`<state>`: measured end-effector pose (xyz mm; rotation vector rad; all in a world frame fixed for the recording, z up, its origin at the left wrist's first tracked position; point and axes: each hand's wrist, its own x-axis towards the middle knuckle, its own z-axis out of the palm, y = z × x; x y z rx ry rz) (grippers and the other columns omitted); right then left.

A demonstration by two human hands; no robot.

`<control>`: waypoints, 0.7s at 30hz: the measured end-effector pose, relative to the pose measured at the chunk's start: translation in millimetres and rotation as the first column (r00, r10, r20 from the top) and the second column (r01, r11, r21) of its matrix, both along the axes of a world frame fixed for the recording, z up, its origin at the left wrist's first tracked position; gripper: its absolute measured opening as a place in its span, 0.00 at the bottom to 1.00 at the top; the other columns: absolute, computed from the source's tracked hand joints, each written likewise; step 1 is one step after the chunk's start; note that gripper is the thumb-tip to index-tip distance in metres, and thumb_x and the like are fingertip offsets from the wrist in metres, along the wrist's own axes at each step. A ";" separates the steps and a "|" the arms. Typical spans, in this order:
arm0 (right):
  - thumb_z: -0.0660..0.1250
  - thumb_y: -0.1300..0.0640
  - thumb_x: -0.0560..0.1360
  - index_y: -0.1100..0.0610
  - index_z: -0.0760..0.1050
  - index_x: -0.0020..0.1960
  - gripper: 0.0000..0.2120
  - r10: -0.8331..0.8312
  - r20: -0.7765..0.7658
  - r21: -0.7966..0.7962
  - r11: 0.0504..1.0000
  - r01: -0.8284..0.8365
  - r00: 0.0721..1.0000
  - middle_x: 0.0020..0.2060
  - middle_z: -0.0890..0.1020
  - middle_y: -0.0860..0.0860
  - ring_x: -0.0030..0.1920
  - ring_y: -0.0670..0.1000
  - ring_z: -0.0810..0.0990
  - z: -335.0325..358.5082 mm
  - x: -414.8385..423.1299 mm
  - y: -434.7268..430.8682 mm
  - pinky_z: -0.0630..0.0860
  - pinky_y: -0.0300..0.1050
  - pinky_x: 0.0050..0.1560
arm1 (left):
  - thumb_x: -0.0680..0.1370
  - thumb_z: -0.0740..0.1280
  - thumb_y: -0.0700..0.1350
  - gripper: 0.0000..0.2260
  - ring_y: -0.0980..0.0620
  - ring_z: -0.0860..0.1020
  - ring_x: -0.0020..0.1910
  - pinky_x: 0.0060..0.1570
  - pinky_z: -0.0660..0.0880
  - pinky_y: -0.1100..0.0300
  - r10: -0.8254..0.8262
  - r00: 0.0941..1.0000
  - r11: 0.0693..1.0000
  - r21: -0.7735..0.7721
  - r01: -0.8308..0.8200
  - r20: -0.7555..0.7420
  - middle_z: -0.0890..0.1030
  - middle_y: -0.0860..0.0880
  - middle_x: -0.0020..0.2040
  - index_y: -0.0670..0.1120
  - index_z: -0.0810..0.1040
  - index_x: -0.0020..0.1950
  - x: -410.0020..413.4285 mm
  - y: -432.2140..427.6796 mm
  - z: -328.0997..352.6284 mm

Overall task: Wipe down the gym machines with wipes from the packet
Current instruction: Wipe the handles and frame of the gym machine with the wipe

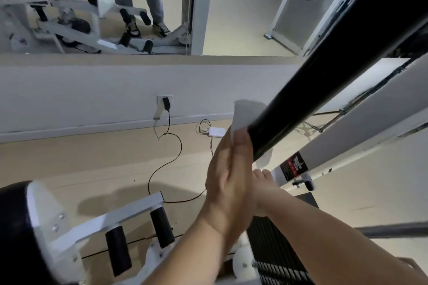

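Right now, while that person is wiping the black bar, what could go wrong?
The wipe is held against the black bar by the left hand, with loose ends sticking out, so it might slip off. The black cable loops across the floor nearby, a possible trip.

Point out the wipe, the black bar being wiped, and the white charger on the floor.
wipe [245, 115]: head view, upper flap.
black bar [335, 60]: head view, mid-length.
white charger [216, 132]: head view, top face.
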<state>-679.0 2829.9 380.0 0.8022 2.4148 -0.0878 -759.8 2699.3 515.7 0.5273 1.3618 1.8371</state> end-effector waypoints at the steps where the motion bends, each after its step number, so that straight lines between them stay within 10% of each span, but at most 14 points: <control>1: 0.56 0.37 0.81 0.50 0.63 0.76 0.28 0.002 0.032 0.019 1.000 -0.003 0.999 0.68 0.72 0.56 0.68 0.60 0.69 -0.3 -0.2 0.3 0.59 0.59 0.70 | 0.86 0.53 0.58 0.17 0.68 0.80 0.45 0.47 0.77 0.70 -0.004 0.999 1.000 -0.010 0.003 -0.050 0.84 0.61 0.48 0.60 0.82 0.56 -6.5 -1.1 -9.7; 5: 0.53 0.35 0.83 0.53 0.60 0.79 0.31 -0.001 0.053 0.026 1.000 -0.001 0.999 0.70 0.68 0.56 0.70 0.59 0.66 1.7 -0.7 -2.3 0.59 0.58 0.72 | 0.87 0.51 0.55 0.23 0.50 0.81 0.50 0.55 0.77 0.52 -0.004 0.996 0.984 -0.177 0.021 0.093 0.85 0.47 0.47 0.55 0.84 0.45 -21.0 -3.2 -46.3; 11: 0.52 0.39 0.84 0.51 0.64 0.74 0.25 0.021 0.116 0.029 0.999 -0.024 0.993 0.67 0.73 0.57 0.69 0.62 0.68 7.8 -2.5 -3.3 0.60 0.59 0.71 | 0.87 0.48 0.54 0.21 0.67 0.81 0.47 0.43 0.72 0.77 -0.078 0.997 0.992 -0.102 0.080 0.024 0.86 0.59 0.45 0.56 0.82 0.56 -14.5 -10.1 -35.6; 17: 0.53 0.35 0.83 0.50 0.65 0.74 0.27 0.017 0.041 0.043 0.999 -0.019 0.999 0.67 0.70 0.54 0.68 0.59 0.67 0.9 1.9 -3.3 0.61 0.57 0.70 | 0.87 0.49 0.54 0.23 0.62 0.80 0.34 0.31 0.71 0.75 -0.071 0.989 0.957 -0.270 0.105 0.132 0.82 0.57 0.33 0.50 0.82 0.47 -27.0 -10.6 -57.4; 21: 0.54 0.41 0.83 0.51 0.64 0.76 0.25 0.056 0.098 0.068 0.996 -0.063 0.994 0.67 0.72 0.55 0.68 0.60 0.68 4.7 0.6 -3.8 0.61 0.57 0.70 | 0.87 0.52 0.56 0.20 0.62 0.81 0.57 0.57 0.74 0.66 -0.036 0.998 0.996 -0.084 0.040 0.053 0.85 0.62 0.53 0.57 0.84 0.57 -11.8 -1.0 -20.6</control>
